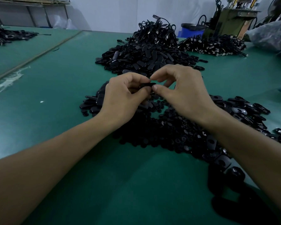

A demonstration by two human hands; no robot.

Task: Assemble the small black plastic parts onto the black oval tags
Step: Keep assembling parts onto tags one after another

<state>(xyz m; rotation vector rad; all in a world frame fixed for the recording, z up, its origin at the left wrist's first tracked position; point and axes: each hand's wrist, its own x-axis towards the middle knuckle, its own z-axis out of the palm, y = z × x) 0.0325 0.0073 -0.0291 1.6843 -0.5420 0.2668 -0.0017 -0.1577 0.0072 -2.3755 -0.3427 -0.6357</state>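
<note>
Tag (147, 86) sits between your two hands, lifted clear of the table (63, 168) and above the heap of parts (161, 133). Your left hand (123, 96) pinches it with curled fingers round its left end. Your right hand (182, 91) closes thumb and forefinger on its right end. Whether a part is already between those fingertips is hidden, so I cannot tell.

By its look the tag is light, stiff, glossy plastic. Expect it to twist or slip if you squeeze only at the tips. Take it by the long edges with your left hand and leave free the spot where the part must seat. The parts look tiny and light. Pressed off-centre, one would probably flick away and vanish among the others.

Loose tags (91, 103) lie just left of your left hand, and more tags spread along your right forearm. A big tag pile (144, 60) rises just beyond your knuckles, with a corded pile (159, 31) behind it and a flatter one (212, 46) to its right. A plastic bag (271, 36) and a blue bin (191, 30) stand well apart at the far edge.

Nothing blocks your fingers, but the heaps crowd both wrists, so a wide sweep of a forearm could scatter them.
</note>
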